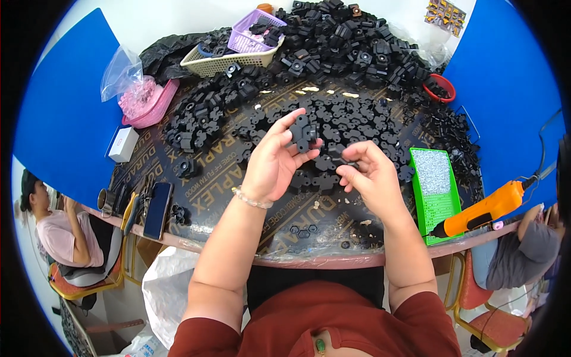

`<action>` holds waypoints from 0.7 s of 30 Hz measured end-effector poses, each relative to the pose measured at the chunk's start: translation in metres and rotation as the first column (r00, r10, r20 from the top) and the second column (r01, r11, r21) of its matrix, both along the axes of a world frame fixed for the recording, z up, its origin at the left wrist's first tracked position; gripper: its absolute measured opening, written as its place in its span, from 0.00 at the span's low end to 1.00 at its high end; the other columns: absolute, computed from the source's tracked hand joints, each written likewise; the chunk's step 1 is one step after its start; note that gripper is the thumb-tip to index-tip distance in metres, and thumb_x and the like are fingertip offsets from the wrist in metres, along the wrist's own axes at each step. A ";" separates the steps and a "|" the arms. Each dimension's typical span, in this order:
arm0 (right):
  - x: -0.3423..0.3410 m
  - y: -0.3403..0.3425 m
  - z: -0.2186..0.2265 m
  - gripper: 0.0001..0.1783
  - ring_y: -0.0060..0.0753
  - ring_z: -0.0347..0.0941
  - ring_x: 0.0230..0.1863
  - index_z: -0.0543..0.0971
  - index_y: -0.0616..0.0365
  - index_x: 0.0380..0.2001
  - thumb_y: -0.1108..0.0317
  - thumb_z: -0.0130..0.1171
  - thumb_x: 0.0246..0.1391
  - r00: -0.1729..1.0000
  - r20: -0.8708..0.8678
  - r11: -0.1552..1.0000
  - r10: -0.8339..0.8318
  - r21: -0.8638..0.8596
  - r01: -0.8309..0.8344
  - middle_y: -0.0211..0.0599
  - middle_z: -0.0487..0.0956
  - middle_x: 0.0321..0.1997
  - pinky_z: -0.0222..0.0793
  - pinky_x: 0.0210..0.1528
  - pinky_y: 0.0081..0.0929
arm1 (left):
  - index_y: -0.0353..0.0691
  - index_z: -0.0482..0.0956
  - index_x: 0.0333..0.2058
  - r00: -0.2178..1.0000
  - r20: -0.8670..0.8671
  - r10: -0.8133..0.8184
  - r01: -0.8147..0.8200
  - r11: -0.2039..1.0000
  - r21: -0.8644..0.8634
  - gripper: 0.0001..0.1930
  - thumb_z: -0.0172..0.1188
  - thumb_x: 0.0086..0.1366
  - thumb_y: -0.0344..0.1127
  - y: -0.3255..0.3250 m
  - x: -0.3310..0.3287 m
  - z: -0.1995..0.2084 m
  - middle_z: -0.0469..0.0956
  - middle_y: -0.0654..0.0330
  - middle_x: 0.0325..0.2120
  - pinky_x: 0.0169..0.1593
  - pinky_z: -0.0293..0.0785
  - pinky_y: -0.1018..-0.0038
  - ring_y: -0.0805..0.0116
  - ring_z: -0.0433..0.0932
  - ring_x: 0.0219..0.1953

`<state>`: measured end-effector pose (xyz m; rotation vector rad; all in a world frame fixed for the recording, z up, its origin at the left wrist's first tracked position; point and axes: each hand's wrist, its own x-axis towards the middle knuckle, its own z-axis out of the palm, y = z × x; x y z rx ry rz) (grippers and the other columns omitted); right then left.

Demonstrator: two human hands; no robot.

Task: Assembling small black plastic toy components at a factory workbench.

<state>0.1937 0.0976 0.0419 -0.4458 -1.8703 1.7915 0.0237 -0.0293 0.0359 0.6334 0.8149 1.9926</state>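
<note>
Resting in the left hand [275,162]: a black plastic part [303,132], sitting above the dark tabletop [205,169], its raised block pointing rightward, probably to keep that side reachable.
Left hand: curling half open, thumb and fingers gripping the part by its edges, apparently leaving its faces exposed.
Right hand [373,175]: hovering just beside, thumb and forefinger nearly meeting, apparently pinching a small dark piece; cannot tell for certain.
Flat black plates [363,125]: lying spread beyond the hands, presumably for easy picking.
Green tray [438,227]: standing to the right, containing small silvery pieces [432,172], likely to stop them scattering.
Orange power screwdriver [485,209]: lying across the tray's near end, presumably within right-hand reach.
Heap of black parts [351,44]: filling the far side, beside 2 nested baskets, cream [208,69] and purple [238,41].
</note>
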 end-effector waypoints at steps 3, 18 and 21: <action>0.000 0.011 -0.011 0.09 0.18 0.74 0.36 0.80 0.62 0.40 0.81 0.61 0.56 0.994 -0.095 0.970 -0.061 0.229 0.081 0.31 0.79 0.40 0.69 0.38 0.15 | 0.38 0.61 0.66 1.000 0.001 -0.014 0.014 1.000 -0.013 0.26 0.46 0.70 0.33 0.009 0.004 -0.016 0.74 0.51 0.52 0.56 0.76 0.58 0.53 0.77 0.53; 0.001 0.007 -0.009 0.10 0.24 0.77 0.43 0.83 0.63 0.39 0.81 0.65 0.51 0.978 -0.200 0.955 -0.062 0.274 0.116 0.35 0.75 0.48 0.76 0.45 0.22 | 0.41 0.67 0.58 0.987 0.082 -0.141 0.141 0.990 0.000 0.22 0.58 0.68 0.38 0.001 -0.001 -0.032 0.74 0.50 0.52 0.52 0.81 0.62 0.57 0.80 0.50; 0.000 0.004 -0.006 0.09 0.25 0.78 0.42 0.83 0.62 0.37 0.81 0.65 0.51 0.982 -0.176 0.950 -0.067 0.289 0.116 0.36 0.77 0.45 0.76 0.45 0.23 | 0.38 0.65 0.61 0.989 0.086 -0.123 0.118 0.991 0.057 0.26 0.55 0.65 0.39 0.003 -0.002 -0.037 0.76 0.45 0.49 0.53 0.80 0.65 0.50 0.79 0.52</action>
